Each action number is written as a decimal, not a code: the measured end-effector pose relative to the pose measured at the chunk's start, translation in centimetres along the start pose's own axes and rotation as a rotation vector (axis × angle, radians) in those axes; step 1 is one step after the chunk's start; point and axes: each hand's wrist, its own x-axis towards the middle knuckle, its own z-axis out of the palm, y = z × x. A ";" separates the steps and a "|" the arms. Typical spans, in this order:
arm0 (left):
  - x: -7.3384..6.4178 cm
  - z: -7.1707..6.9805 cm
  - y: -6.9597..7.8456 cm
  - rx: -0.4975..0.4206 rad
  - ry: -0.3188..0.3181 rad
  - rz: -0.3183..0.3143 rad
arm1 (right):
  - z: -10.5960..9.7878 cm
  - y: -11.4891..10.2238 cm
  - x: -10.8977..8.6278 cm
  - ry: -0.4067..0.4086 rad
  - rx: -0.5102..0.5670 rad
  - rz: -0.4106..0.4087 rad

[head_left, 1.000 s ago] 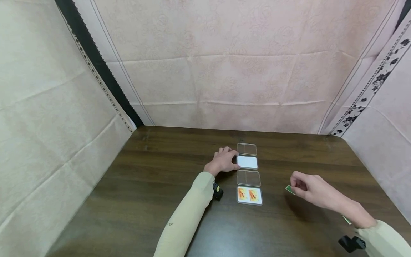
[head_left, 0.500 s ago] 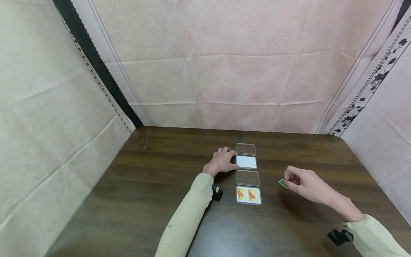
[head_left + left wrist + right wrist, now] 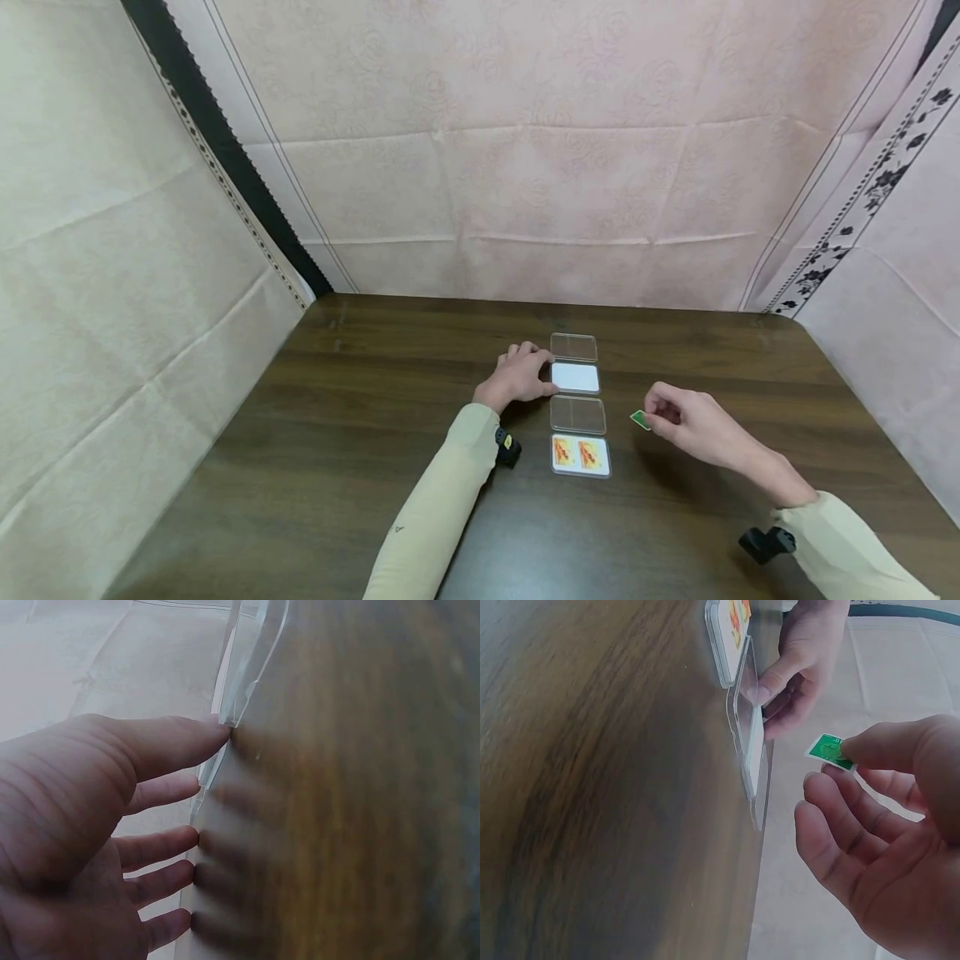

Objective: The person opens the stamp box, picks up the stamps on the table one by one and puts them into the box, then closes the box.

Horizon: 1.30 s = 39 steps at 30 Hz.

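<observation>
Between thumb and forefinger my right hand pinches a small green card with a white border, held above the table to the right of two small clear plastic cases. My left hand has its thumb and forefinger at the left edge of the farther case, fingers fairly straight in the left wrist view. That case lies open, its inside plain white and its clear lid folded away from me. The nearer case shows two orange-and-yellow pictures side by side, its clear lid also folded back.
Both cases line up one behind the other on a dark wooden table. Pale patterned cloth hangs behind the table and along both sides. A black wrist camera sits at the right sleeve, another at the left.
My right hand has moved left toward the cases, carrying the green card with it. A second green card edge seen under the right wrist earlier is now out of sight. The left hand stays put.
</observation>
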 end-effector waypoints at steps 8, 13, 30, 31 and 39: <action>0.1 0.1 -0.1 0.007 0.007 -0.004 | 0.4 -0.1 0.8 0.023 0.018 -0.009; 0.0 0.0 0.0 0.005 0.007 -0.008 | 0.8 -0.3 1.6 0.027 0.033 -0.003; -0.1 -0.2 0.2 0.001 0.003 -0.009 | 2.2 -0.1 4.5 0.009 0.216 0.119; -0.1 -0.2 0.2 -0.002 0.002 -0.009 | 2.3 -0.1 4.7 0.012 0.219 0.125; -0.4 -0.4 0.2 -0.009 -0.019 -0.014 | 2.8 -0.6 5.9 0.001 0.260 0.157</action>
